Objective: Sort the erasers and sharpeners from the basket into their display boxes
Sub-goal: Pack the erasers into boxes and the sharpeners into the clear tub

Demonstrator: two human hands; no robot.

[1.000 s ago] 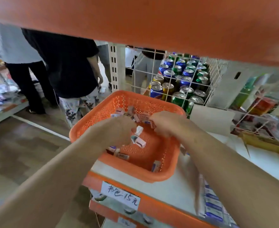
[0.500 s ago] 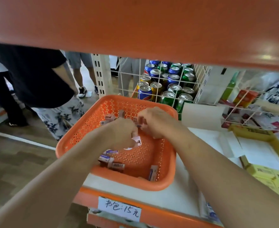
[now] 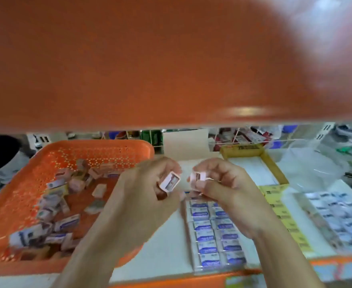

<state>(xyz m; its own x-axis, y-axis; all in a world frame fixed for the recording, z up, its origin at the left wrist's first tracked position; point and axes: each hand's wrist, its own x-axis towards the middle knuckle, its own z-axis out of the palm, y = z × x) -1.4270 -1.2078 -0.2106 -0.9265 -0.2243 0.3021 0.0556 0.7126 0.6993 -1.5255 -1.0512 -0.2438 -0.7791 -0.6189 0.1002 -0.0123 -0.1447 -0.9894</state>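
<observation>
1. An orange shelf (image 3: 150,59) overhead fills the upper half of the view, from nine o'clock through twelve to three.
2. The orange basket (image 3: 100,144) sits on the white shelf top at nine o'clock from the hands. A loose heap of erasers (image 3: 52,204) lies along its left and near sides.
3. A clear plastic bag (image 3: 308,169) lies at three o'clock, blurred.
4. An open yellow box (image 3: 241,149) stands at one o'clock from the hands.
5. Two packed rows of blue-labelled erasers (image 3: 204,227) run toward five o'clock, partly hidden under the right wrist.
6. The left hand (image 3: 148,196) is at the basket's right edge, with its fingers curled round a pink-edged piece (image 3: 170,182).
7. The right hand (image 3: 229,190), just beside it at three o'clock, pinches a small pink piece (image 3: 199,176) between thumb and fingertips.
8. The two pieces are near each other but apart. The blur hides whether either is an eraser or a sharpener.
</observation>
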